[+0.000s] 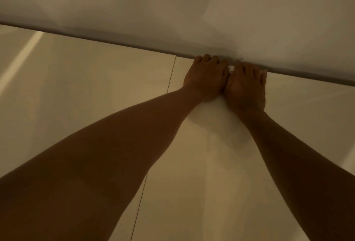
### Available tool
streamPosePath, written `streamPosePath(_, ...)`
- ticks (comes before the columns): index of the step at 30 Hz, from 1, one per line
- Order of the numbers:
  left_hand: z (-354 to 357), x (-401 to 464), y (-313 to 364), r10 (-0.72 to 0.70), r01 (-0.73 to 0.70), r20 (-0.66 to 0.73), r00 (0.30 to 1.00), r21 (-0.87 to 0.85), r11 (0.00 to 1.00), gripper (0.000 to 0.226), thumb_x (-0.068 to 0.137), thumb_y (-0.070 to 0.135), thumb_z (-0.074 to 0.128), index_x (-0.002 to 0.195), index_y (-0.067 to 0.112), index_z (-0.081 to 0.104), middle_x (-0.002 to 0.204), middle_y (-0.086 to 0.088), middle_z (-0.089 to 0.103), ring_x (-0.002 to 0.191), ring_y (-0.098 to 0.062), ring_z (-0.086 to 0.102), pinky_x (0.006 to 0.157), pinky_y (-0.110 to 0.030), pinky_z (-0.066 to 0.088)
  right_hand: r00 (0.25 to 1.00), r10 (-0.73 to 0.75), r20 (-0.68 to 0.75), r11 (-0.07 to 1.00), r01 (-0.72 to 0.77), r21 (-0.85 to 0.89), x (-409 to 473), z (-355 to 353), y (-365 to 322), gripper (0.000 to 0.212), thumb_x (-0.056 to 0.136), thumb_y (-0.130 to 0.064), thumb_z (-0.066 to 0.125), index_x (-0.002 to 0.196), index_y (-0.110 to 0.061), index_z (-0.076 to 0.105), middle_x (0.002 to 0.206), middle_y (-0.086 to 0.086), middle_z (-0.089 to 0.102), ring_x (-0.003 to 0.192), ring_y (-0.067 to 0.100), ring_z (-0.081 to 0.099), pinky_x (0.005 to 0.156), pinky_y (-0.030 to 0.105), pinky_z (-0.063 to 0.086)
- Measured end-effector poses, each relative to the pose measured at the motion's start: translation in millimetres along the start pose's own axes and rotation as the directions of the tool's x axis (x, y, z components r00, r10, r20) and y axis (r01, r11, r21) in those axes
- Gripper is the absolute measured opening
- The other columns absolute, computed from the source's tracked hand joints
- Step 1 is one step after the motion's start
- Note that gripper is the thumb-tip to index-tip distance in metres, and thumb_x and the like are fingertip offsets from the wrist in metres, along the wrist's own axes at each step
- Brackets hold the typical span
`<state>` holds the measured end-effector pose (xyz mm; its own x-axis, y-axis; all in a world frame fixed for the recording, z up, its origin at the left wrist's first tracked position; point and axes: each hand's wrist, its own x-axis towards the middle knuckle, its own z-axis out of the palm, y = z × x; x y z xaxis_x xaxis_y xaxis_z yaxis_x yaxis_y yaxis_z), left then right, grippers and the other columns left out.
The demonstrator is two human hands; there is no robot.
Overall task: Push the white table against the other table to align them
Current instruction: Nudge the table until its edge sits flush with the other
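The far edge of the white table (230, 164) is gripped by both hands, left hand (206, 80) and right hand (246, 89), fingers curled over it. The other table (67, 87) lies left of the fingers, abutting along a thin seam.

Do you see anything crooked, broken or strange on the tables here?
Nothing stands out. The seam between the white table and the other table is thin and even. Left hand and right hand grip the far edge.

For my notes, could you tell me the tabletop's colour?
White, tinted yellowish by dim light; the tabletop shows in the head view.
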<state>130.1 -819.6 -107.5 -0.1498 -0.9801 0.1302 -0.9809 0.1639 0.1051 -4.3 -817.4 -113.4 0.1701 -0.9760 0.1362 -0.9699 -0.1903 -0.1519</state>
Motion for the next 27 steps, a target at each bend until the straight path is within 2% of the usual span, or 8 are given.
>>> streamPosePath(3,-3.9,-25.4,-9.3,-0.004,0.005,0.061,0.998,-0.018,1.0,0.052,0.106,0.04,0.022,0.151,0.02,0.035,0.159,-0.007,0.034,0.147,-0.031,0.026,0.12,-0.046,0.018,0.997,-0.021,0.069,0.999,0.018,0.05,-13.3,1.1,-15.3,0.056,0.106,-0.032,0.029,0.156,-0.007,0.027,0.163,0.013,0.027,0.153,0.033,0.017,0.124,0.05,0.009)
streamPosePath(6,-10.2,-58.3,-11.1,-0.027,0.035,0.122,0.992,-0.065,0.997,0.056,0.107,0.04,0.019,0.158,0.018,0.018,0.167,-0.008,0.013,0.154,-0.03,0.005,0.124,-0.047,0.006,0.991,-0.037,0.13,0.998,0.031,0.051,-37.5,-1.0,-30.1,0.059,0.108,-0.033,0.024,0.16,-0.007,0.015,0.168,0.012,0.012,0.156,0.032,0.005,0.126,0.048,0.004)
streamPosePath(12,-17.9,-133.6,2.0,-0.063,0.079,0.135,0.989,-0.116,0.99,0.057,0.108,0.031,0.023,0.158,0.007,0.01,0.167,-0.013,0.006,0.154,-0.029,-0.001,0.126,-0.043,0.002,0.976,-0.106,0.191,0.994,0.1,0.039,-108.9,-9.4,-46.2,0.059,0.108,-0.032,0.023,0.161,-0.007,0.01,0.169,0.014,0.005,0.156,0.034,-0.002,0.127,0.048,0.003)
streamPosePath(16,-27.5,-198.1,25.1,-0.085,0.104,0.167,0.982,-0.107,0.989,0.057,0.105,0.024,0.018,0.157,0.003,0.007,0.166,-0.018,0.005,0.154,-0.032,-0.002,0.126,-0.044,0.003,0.961,-0.177,0.213,0.984,0.174,0.033,-166.8,-23.2,-47.3,0.059,0.108,-0.03,0.03,0.16,-0.007,0.014,0.169,0.014,0.008,0.156,0.034,0.002,0.126,0.048,0.004)
streamPosePath(18,-34.8,-235.1,41.8,-0.125,0.151,0.198,0.972,-0.122,0.981,0.057,0.105,0.024,0.016,0.157,0.003,0.005,0.166,-0.017,0.002,0.154,-0.031,-0.005,0.126,-0.043,0.001,0.95,-0.202,0.236,0.979,0.195,0.054,-198.9,-31.7,-47.7,0.059,0.108,-0.03,0.033,0.16,-0.008,0.015,0.169,0.013,0.009,0.156,0.034,0.002,0.126,0.047,0.003)
streamPosePath(23,-54.2,-343.9,97.3,-0.236,0.283,0.234,0.943,-0.192,0.94,0.057,0.108,0.024,0.028,0.158,0.006,0.005,0.166,-0.014,0.0,0.154,-0.03,-0.007,0.126,-0.043,-0.001,0.888,-0.311,0.339,0.95,0.298,0.093,-299.4,-58.9,-42.1,0.064,0.107,-0.032,0.037,0.161,-0.011,0.01,0.169,0.013,0.003,0.155,0.035,-0.004,0.127,0.049,0.002)
streamPosePath(27,-62.5,-420.3,137.2,-0.282,0.329,0.229,0.932,-0.203,0.922,0.059,0.108,0.027,0.027,0.158,0.007,0.004,0.167,-0.013,-0.003,0.153,-0.029,-0.01,0.126,-0.045,0.001,0.852,-0.365,0.377,0.928,0.365,0.074,-365.4,-76.6,-34.7,0.067,0.106,-0.034,0.039,0.161,-0.01,0.009,0.169,0.014,0.001,0.155,0.036,-0.007,0.126,0.051,0.002)
